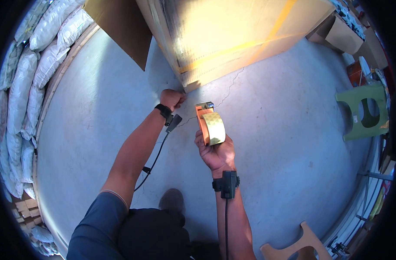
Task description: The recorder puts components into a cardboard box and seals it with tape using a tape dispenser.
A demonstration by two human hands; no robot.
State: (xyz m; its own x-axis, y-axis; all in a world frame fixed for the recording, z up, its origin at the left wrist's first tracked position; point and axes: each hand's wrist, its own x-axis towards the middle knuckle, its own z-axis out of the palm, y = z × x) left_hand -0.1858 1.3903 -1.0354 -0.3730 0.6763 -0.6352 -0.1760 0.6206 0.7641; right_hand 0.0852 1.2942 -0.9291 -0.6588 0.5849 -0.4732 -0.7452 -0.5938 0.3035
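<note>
My right hand (pixel 217 152) grips an orange tape dispenser (pixel 199 113) from below. On it sits a wide roll of yellowish packing tape (pixel 215 128), and the dispenser's cutting end points away from me. A large cardboard box (pixel 232 39) with yellow tape strips along its side stands on the floor ahead. My left hand (pixel 172 99) is closed beside the box's near bottom corner. Its fingers curl out of sight, so what they hold, if anything, is hidden. Whether this hand touches the box I cannot tell.
A cardboard flap (pixel 122 32) hangs at the box's left. Stacked white sacks (pixel 22 95) line the left side. A green plastic stool (pixel 358 110) stands at the right, a tan stool (pixel 299 247) at the lower right. An open carton (pixel 343 37) sits at the far right.
</note>
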